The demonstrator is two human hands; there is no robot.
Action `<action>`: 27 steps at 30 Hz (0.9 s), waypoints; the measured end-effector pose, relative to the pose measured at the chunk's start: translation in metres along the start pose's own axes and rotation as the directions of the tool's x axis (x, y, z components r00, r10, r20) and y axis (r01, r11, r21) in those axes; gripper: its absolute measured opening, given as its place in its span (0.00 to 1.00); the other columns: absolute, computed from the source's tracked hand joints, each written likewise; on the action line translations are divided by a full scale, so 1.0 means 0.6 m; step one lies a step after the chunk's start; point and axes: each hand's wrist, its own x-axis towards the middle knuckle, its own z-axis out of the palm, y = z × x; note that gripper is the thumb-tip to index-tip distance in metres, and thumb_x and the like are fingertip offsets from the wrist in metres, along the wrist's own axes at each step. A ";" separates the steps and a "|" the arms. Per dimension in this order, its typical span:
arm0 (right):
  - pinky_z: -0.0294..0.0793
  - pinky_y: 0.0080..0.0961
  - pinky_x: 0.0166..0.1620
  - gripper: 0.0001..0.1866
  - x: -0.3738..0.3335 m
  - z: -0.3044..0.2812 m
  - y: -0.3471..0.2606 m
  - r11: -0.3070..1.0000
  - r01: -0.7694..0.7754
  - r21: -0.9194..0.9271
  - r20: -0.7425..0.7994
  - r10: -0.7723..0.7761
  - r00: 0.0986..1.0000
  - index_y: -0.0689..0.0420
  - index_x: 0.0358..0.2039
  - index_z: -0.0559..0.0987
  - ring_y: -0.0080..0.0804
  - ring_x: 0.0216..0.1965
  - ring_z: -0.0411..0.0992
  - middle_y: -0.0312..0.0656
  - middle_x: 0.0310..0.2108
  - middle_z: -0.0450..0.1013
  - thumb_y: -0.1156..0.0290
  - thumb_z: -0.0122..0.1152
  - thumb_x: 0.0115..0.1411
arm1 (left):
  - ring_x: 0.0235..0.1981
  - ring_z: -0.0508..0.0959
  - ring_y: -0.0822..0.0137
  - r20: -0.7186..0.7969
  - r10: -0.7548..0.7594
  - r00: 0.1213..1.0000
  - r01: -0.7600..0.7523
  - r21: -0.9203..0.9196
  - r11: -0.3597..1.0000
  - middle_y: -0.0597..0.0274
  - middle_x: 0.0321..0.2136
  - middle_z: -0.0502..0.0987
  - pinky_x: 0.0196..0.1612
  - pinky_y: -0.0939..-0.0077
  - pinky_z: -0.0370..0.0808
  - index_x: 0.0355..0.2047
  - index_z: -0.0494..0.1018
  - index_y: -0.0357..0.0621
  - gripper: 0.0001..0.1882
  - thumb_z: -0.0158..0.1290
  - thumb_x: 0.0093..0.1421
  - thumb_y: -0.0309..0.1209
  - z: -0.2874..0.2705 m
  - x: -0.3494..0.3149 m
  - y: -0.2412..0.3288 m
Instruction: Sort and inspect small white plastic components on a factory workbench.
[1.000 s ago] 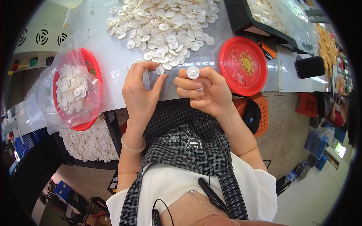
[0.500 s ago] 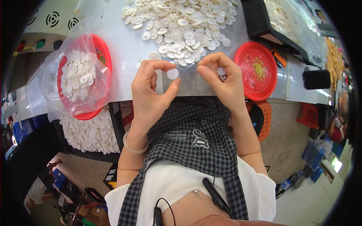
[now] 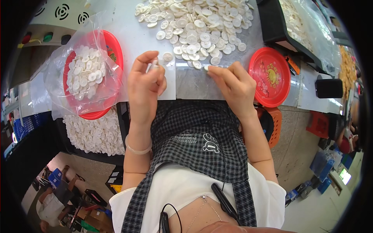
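Note:
Small round white plastic discs lie in a big pile at the far middle of the table. My left hand is raised over the near table edge, its fingers closed on a white disc seen nearly edge-on. A single loose disc lies on the table just right of those fingers. At the near edge of the pile, my right hand pinches another white disc between its fingertips; its other fingers are curled, and whether they hide more discs I cannot tell.
A red tray at left bears a clear plastic bag of discs. Below it, a black bin is full of discs. At right are a red patterned tray, a black box of discs and a dark phone-like object.
My left hand has turned, and its disc now shows nearly edge-on instead of face-on. My right hand has straightened toward the pile, with a disc at its fingertips. The view has shifted slightly.

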 end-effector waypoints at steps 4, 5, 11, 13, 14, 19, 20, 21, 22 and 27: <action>0.60 0.21 0.20 0.12 -0.018 -0.006 0.006 0.999 0.039 0.031 0.075 -0.041 0.996 0.53 0.34 0.84 0.22 0.17 0.61 0.34 0.19 0.61 0.76 0.72 0.47 | 0.23 0.62 0.81 0.103 0.019 0.994 -0.012 -0.066 0.998 0.70 0.26 0.64 0.24 0.89 0.59 0.46 0.69 0.37 0.19 0.57 0.53 0.19 -0.014 0.017 0.011; 0.60 0.21 0.20 0.13 -0.019 -0.008 0.005 0.998 0.030 0.051 0.081 -0.034 0.996 0.53 0.35 0.84 0.21 0.18 0.61 0.34 0.19 0.61 0.76 0.72 0.47 | 0.23 0.63 0.80 0.066 0.121 0.990 -0.136 0.296 0.945 0.70 0.26 0.64 0.24 0.87 0.60 0.44 0.70 0.38 0.18 0.59 0.52 0.21 -0.020 0.020 0.003; 0.61 0.22 0.21 0.19 -0.001 -0.025 -0.021 0.955 -0.254 0.155 0.139 0.234 0.962 0.53 0.40 0.82 0.21 0.17 0.60 0.34 0.21 0.63 0.70 0.74 0.46 | 0.22 0.64 0.72 0.316 0.388 0.866 -0.348 0.938 0.011 0.66 0.23 0.65 0.26 0.77 0.66 0.38 0.76 0.40 0.15 0.65 0.51 0.28 0.000 0.027 -0.005; 0.62 0.22 0.21 0.19 -0.003 -0.019 -0.020 0.958 -0.246 0.145 0.150 0.224 0.963 0.53 0.41 0.82 0.22 0.17 0.60 0.34 0.21 0.63 0.69 0.74 0.46 | 0.21 0.64 0.71 0.319 0.371 0.872 -0.339 0.941 -0.012 0.63 0.22 0.63 0.26 0.76 0.65 0.37 0.76 0.38 0.15 0.65 0.50 0.29 0.000 0.029 -0.007; 0.62 0.22 0.22 0.19 -0.005 -0.016 -0.019 0.962 -0.236 0.139 0.167 0.212 0.963 0.53 0.41 0.81 0.22 0.18 0.61 0.34 0.21 0.63 0.68 0.73 0.46 | 0.21 0.64 0.71 0.324 0.370 0.871 -0.344 0.939 -0.014 0.63 0.22 0.63 0.26 0.76 0.65 0.37 0.76 0.38 0.15 0.65 0.50 0.29 0.001 0.029 -0.007; 0.66 0.23 0.23 0.17 -0.008 -0.014 -0.020 0.976 -0.207 0.064 0.201 0.190 0.961 0.53 0.40 0.81 0.24 0.19 0.65 0.34 0.23 0.66 0.66 0.72 0.48 | 0.21 0.65 0.77 0.113 0.179 0.977 -0.207 0.689 0.694 0.62 0.29 0.73 0.22 0.82 0.64 0.42 0.73 0.37 0.11 0.56 0.60 0.27 -0.014 0.015 -0.011; 0.69 0.24 0.24 0.16 -0.006 -0.016 -0.021 0.976 -0.214 0.041 0.233 0.199 0.952 0.53 0.39 0.80 0.25 0.20 0.69 0.34 0.24 0.68 0.65 0.71 0.49 | 0.21 0.65 0.77 0.114 0.176 0.978 -0.205 0.690 0.694 0.62 0.29 0.73 0.22 0.82 0.64 0.42 0.73 0.37 0.11 0.56 0.60 0.27 -0.014 0.010 -0.009; 0.69 0.24 0.24 0.16 -0.006 -0.018 -0.021 0.975 -0.218 0.041 0.233 0.203 0.951 0.53 0.39 0.80 0.25 0.20 0.69 0.34 0.24 0.68 0.65 0.71 0.49 | 0.20 0.64 0.80 0.141 0.000 0.990 -0.061 0.429 0.901 0.59 0.31 0.75 0.19 0.86 0.62 0.44 0.70 0.37 0.11 0.53 0.62 0.26 -0.011 0.005 -0.006; 0.68 0.24 0.24 0.16 -0.003 -0.018 -0.020 0.966 -0.243 0.086 0.240 0.217 0.946 0.53 0.39 0.80 0.25 0.19 0.67 0.34 0.23 0.67 0.66 0.71 0.49 | 0.19 0.64 0.82 0.221 -0.156 0.963 0.130 0.129 0.983 0.57 0.34 0.77 0.17 0.89 0.60 0.46 0.68 0.36 0.11 0.50 0.64 0.25 -0.010 0.002 -0.004; 0.58 0.17 0.23 0.17 0.003 -0.027 -0.024 0.857 -0.390 0.338 0.270 0.309 0.912 0.54 0.40 0.81 0.17 0.20 0.57 0.30 0.19 0.59 0.74 0.72 0.48 | 0.17 0.63 0.84 0.273 -0.152 0.950 0.040 0.375 0.926 0.55 0.36 0.77 0.15 0.94 0.57 0.48 0.66 0.37 0.14 0.50 0.62 0.23 0.002 -0.015 -0.028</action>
